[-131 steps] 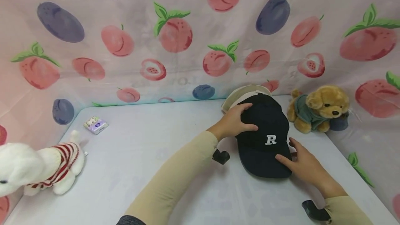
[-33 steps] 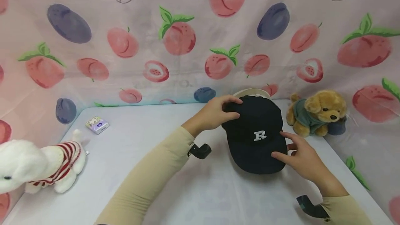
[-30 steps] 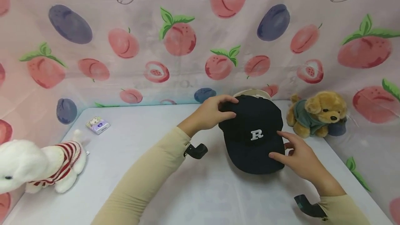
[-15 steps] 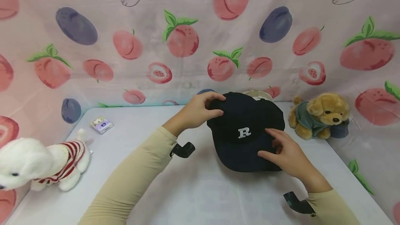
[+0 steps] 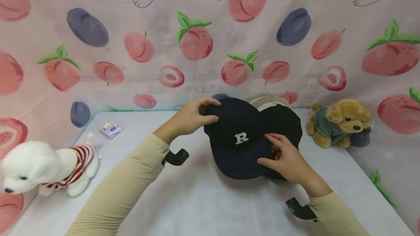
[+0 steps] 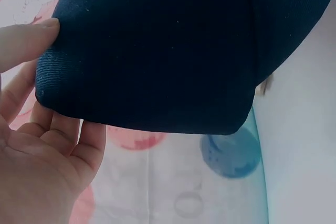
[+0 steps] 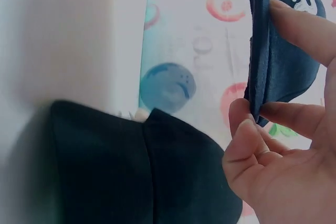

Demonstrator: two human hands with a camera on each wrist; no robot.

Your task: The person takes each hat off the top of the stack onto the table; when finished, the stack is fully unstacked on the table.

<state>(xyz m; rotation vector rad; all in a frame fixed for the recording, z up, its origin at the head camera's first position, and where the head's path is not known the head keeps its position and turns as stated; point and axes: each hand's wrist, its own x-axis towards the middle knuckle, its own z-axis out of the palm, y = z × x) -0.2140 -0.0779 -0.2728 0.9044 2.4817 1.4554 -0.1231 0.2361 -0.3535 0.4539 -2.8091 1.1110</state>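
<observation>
A navy baseball cap (image 5: 229, 152) with a white letter R is held between both hands, its brim toward me. My left hand (image 5: 191, 117) grips the crown's left side; in the left wrist view, thumb and fingers (image 6: 92, 142) lie on opposite sides of the cap (image 6: 152, 61). My right hand (image 5: 288, 159) pinches the right side; in the right wrist view, its fingers (image 7: 294, 116) hold the cap's edge. Behind, to the right, stands a second dark cap (image 5: 285, 119), partly covered by the R cap and right hand. A beige cap (image 5: 269, 100) shows behind that one.
A brown plush dog (image 5: 344, 119) in a green top sits at the back right with a dark blue object beside it. A white plush dog (image 5: 49, 166) in stripes stands at left, near a small purple packet (image 5: 111, 129). Fruit-printed cloth (image 5: 197, 75) surrounds the white table (image 5: 197, 207).
Both hands have carried the R cap leftward, away from the dark cap behind it, which now shows more. The other caps and toys appear to stay put while the view shifts slightly.
</observation>
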